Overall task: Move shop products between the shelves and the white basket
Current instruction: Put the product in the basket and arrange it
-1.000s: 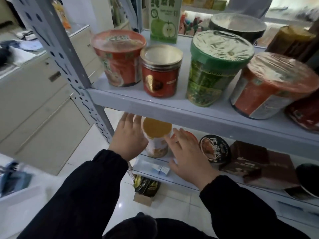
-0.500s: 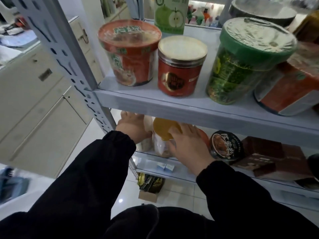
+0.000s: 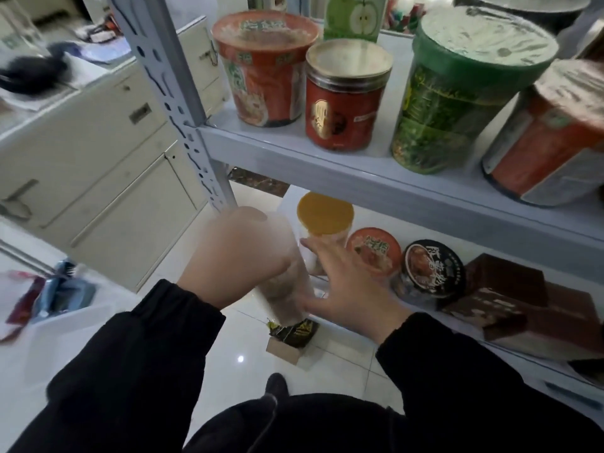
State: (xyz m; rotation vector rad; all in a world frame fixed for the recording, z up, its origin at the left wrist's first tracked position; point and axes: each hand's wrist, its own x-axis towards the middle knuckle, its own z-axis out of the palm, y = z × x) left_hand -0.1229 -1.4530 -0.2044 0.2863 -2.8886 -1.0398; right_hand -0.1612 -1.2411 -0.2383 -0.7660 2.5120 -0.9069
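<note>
My left hand (image 3: 235, 256) grips a clear plastic jar (image 3: 286, 297) with brownish contents, blurred by motion, in front of the lower shelf's left end. My right hand (image 3: 349, 289) is open with fingers spread, right beside the jar's lower part; I cannot tell if it touches it. Just behind the right fingertips a yellow-lidded jar (image 3: 325, 214) stands on the lower shelf (image 3: 510, 361). The white basket (image 3: 75, 313) sits low at the left with several colourful packets inside.
The upper shelf (image 3: 327, 165) carries a red noodle cup (image 3: 264, 67), a red jar (image 3: 346, 93), a green cup (image 3: 457, 93) and a tilted red cup (image 3: 549, 135). On the lower shelf stand a red cup (image 3: 374, 250), a black bowl (image 3: 433, 269) and brown boxes (image 3: 523, 302). A perforated shelf post (image 3: 170, 93) rises at the left.
My left hand has pulled back out from under the upper shelf with a clear jar in its grip. My right hand has come off the yellow-lidded jar and spread open.
</note>
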